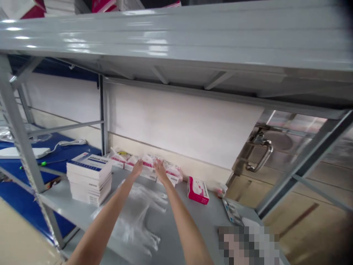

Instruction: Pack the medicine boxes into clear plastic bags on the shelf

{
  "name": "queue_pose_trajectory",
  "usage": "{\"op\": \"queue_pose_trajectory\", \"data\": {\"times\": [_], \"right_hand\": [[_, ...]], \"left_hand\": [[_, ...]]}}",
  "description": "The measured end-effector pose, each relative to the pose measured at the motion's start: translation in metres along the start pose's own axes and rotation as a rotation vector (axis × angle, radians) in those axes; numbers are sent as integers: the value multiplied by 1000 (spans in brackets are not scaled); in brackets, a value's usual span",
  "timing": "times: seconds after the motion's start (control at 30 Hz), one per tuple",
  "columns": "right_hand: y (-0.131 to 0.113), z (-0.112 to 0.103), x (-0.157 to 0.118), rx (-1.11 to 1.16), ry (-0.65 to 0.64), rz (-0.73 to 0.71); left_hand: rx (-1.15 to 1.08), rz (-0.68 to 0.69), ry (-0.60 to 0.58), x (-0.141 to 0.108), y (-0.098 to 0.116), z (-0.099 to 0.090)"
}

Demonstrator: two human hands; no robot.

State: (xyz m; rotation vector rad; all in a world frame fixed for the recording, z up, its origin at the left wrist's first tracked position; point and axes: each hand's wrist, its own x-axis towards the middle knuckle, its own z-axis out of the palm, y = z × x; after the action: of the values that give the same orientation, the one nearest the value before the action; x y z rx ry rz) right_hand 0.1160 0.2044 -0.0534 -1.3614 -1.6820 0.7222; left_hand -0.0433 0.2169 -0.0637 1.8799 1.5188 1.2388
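Both arms reach to the back of the grey shelf, where pink-and-white boxes in clear plastic bags stand in a row against the wall. My left hand [137, 168] is closed at the left side of one bagged pink-and-white box [149, 166]. At its right side is my right hand [160, 168], fingers bent against the box and its plastic. Small finger details are blurred. Another bagged box [171, 173] sits just right of my right hand. Under my forearms lie crumpled clear plastic bags [135, 209] on the shelf.
A stack of white-and-blue boxes [89, 178] stands at the left. To the right are a red box [198, 190] and a flat packet [232, 211]. Above runs the upper shelf's beam [176, 36]; metal posts [27, 147] frame the sides.
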Motion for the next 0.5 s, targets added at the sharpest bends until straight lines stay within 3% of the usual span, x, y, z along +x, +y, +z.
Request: {"op": "queue_pose_trajectory", "data": {"times": [0.07, 0.17, 0.33, 0.5], "right_hand": [[15, -3, 10, -326, -62, -39], [35, -5, 8, -771, -86, -216], [48, -3, 6, -902, 61, -330], [39, -2, 6, -998, 79, -386]], "left_hand": [[123, -109, 24, 12, -8, 13], [272, -189, 58, 14, -25, 30], [415, -185, 33, 25, -49, 32], [369, -195, 46, 38, -53, 33]]}}
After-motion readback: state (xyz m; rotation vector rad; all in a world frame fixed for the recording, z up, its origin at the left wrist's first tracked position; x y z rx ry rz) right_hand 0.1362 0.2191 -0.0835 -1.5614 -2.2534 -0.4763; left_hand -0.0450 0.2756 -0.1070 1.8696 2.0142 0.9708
